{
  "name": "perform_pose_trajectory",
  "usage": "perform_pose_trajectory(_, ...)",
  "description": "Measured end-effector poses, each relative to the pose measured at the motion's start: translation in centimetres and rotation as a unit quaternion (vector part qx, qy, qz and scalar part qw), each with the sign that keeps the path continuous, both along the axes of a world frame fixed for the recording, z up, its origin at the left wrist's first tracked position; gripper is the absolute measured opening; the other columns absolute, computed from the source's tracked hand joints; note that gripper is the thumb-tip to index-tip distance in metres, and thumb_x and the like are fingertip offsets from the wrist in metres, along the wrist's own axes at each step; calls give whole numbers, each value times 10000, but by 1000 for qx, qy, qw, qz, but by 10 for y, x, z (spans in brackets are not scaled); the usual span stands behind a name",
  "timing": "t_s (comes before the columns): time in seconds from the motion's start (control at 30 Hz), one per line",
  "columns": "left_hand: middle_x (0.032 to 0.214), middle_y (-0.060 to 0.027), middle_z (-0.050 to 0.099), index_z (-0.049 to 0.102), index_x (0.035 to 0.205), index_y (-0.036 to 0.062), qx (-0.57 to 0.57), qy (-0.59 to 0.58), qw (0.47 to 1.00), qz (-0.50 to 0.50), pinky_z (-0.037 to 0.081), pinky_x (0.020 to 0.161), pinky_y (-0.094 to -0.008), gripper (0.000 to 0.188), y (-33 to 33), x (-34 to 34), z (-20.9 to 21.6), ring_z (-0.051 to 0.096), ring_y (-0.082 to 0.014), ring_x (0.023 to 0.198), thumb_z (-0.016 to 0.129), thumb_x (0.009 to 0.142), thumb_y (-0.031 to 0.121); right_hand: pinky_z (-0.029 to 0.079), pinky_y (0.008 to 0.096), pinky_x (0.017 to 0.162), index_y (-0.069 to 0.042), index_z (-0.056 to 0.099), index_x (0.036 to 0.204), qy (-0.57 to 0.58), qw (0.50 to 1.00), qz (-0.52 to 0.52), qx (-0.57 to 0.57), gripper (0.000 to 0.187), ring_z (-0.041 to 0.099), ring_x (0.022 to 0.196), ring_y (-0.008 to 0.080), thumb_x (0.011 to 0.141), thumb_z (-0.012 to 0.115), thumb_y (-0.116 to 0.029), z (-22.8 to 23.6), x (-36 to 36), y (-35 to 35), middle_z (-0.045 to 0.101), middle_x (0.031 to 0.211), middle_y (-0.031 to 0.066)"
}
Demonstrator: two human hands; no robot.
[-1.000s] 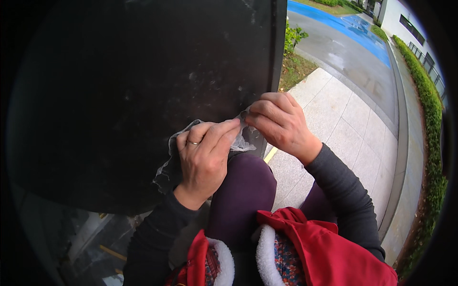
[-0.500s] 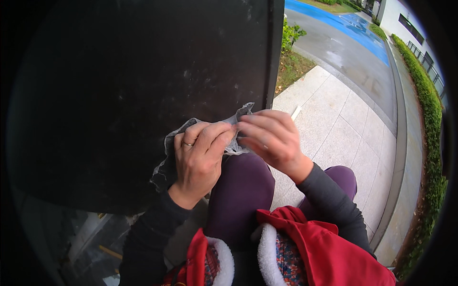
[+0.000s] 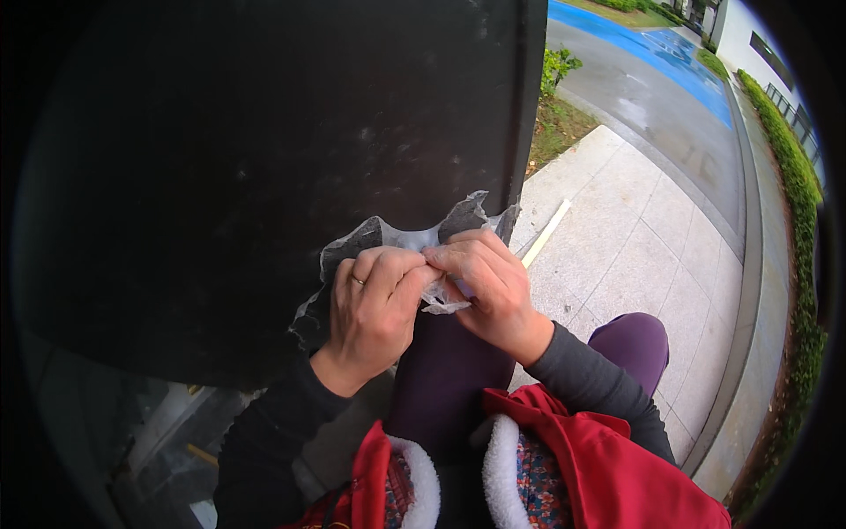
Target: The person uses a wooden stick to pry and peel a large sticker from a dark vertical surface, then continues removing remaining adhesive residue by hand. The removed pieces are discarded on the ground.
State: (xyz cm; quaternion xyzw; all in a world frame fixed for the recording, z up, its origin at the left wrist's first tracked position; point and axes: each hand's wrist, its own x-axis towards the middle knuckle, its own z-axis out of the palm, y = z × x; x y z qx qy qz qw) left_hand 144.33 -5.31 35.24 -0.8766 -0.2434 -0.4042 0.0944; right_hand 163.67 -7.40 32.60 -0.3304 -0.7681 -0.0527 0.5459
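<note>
A crumpled, see-through sheet [image 3: 354, 242], like thin plastic film with ragged whitish edges, lies between my hands and against a large black panel [image 3: 264, 132]. My left hand [image 3: 377, 304], with a ring on one finger, has its fingers closed on the sheet. From the other side my right hand [image 3: 495, 286] pinches the sheet, its fingertips meeting those of the left. The sheet's torn edge sticks up beyond the right hand and its lower flap hangs over my purple-clad knee [image 3: 445, 353]. My fingers hide its middle.
A pale narrow strip [image 3: 546, 233] lies on the light stone paving [image 3: 626, 238] to the right. Farther right run a curb [image 3: 756, 291] and a hedge [image 3: 793, 185]. Loose pieces lie on the dark ground [image 3: 167, 432] at lower left.
My right hand, blurred and raised with fingers apart before, has come down and closed on the sheet beside my left hand. The view has shifted slightly, uncovering more of the pale strip.
</note>
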Motion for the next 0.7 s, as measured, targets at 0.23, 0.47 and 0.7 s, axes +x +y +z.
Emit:
perform_pose_trajectory(0.23,1158,33,687,782,1152,119,10,-5,1000,-9,452,853,-332,287,-11,-35,-6,653,-156,1099,718,890,22,540,448,999,-61,723,1303,-50,997,-52,14,626,666,1132,333,691,823,21,11,-24,-18,715,1240,104)
perform_pose_trajectory(0.47,1122,-20,713,816,1122,107,-19,-20,999,-29,473,891,-351,299,-21,-61,3,679,-220,1053,713,862,2,552,415,957,-36,755,1253,0,993,-99,66,501,679,1100,294,755,762,-92,2,-70,11,701,1183,89)
perform_pose_trajectory(0.7,1103,-29,713,822,1119,105,-35,-31,999,-27,479,874,-345,303,-23,-64,-17,689,-220,1025,707,862,-8,611,395,921,-13,784,1181,15,996,-64,64,433,721,1055,288,752,764,-70,-23,-69,7,738,1157,103)
